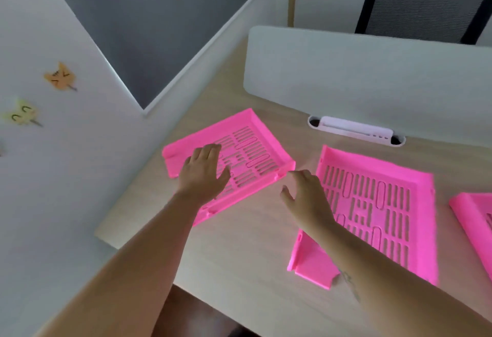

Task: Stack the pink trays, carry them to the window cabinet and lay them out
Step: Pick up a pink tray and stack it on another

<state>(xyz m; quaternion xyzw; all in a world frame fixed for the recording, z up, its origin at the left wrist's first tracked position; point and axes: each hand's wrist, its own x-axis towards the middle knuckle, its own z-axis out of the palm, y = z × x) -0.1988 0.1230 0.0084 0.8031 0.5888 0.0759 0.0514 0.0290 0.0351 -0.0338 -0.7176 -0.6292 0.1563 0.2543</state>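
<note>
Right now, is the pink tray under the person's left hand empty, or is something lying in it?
Empty. The left tray shows only its bare slotted floor, with desk wood visible through the slots. The left hand rests flat over its near part, hiding that patch.

Three trays lie on the desk point(253, 256) before me. The left tray point(255, 150) sits at the centre of the frame, turned at an angle, and my left hand point(203, 174) lies flat on its near part. The middle tray point(378, 209) lies to the right of it, apart from it, with my right hand point(306, 195) over the gap between the two and my forearm crossing the middle tray's near left corner. The third tray point(476, 219) is cut off at the right edge. Behind the trays stands the divider panel point(359, 75), with a cable slot point(356, 130) at its foot. A chair point(423, 3) shows beyond, upper right. Two cat pins point(60, 77) are on the wall, upper left.
</note>
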